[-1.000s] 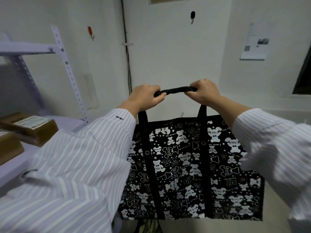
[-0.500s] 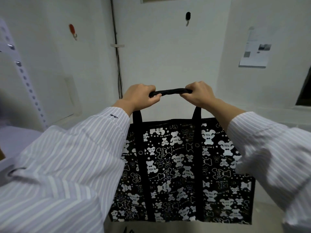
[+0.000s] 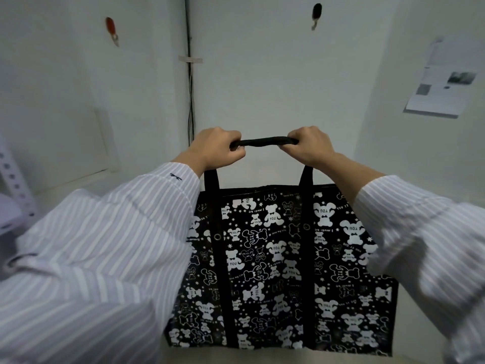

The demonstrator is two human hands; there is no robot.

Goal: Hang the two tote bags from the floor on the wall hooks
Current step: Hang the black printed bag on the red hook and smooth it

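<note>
Black tote bag (image 3: 262,271), white bear print all over, black handle (image 3: 263,142).

Pale floor (image 3: 223,359), lavender shelf corner (image 3: 10,209) at left

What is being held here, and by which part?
The tote bag, by its black handle: left hand and right hand grip opposite ends.

- Cable (image 3: 191,95): dark, runs vert. down the wall corner; thinner pale wire beside it lower down.
- Tape strip (image 3: 190,59): pale, stuck horiz. across cable.
- Paper sheet (image 3: 441,90): on right-hand wall, grey pics printed on it; text too blurred to read.
- Shelf upright (image 3: 13,179): pale perforated metal, far left edge, only partly in view.
- Faint rect. panel (image 3: 101,137): left-hand wall, below mid-height.
</note>
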